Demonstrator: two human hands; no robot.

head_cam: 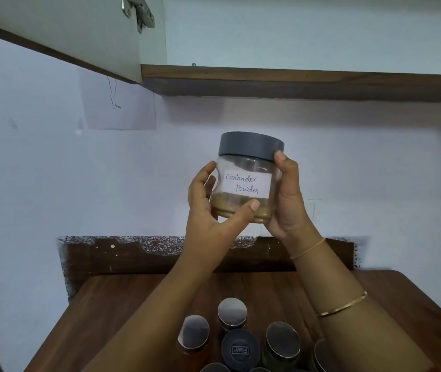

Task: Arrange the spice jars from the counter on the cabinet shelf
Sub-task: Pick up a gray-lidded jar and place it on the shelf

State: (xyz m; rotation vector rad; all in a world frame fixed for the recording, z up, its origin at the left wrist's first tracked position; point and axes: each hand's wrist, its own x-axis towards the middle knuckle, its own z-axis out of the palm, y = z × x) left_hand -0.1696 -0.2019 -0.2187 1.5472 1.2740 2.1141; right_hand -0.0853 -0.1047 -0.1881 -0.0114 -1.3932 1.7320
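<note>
Crowded at the near edge of the counter (122, 304), capped jars (238, 345) sit under both forearms; a dropped elbow could topple them. The left hand (208, 208) and right hand (286, 202) clasp the coriander jar (249, 167) in mid-air below the cabinet shelf (294, 73), whose front lip might clip it. Its handwritten label reads "Coriander Powder".
</note>
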